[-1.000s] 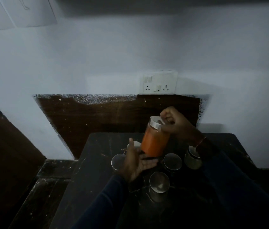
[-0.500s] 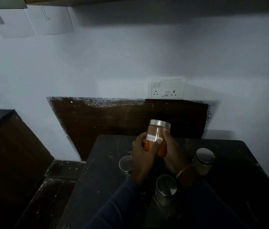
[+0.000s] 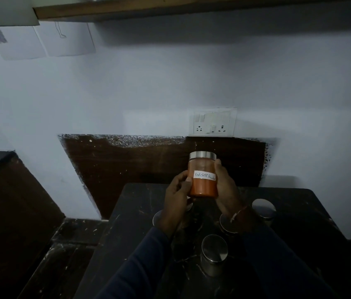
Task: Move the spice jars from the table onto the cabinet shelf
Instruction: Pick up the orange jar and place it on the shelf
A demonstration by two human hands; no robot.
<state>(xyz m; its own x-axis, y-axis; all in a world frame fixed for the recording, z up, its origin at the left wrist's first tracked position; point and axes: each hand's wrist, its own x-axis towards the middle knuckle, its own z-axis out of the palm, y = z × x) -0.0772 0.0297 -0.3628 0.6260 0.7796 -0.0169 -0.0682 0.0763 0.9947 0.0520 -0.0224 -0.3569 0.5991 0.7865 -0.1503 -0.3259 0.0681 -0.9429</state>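
The view is dim and underexposed, with a cool bluish cast. The pale wall is the brightest area, softly lit; a broad shadow lies across it beneath the shelf at the top, and the socket plate throws a soft shadow to its right. The dark counter and the lower corners sink almost to black, losing detail. Faint highlights glint on the steel lids. The orange jar is sharp enough for its handwritten label to be read, while the sleeves merge into the dark. Straight lines bow toward the edges, and the corners are vignetted.
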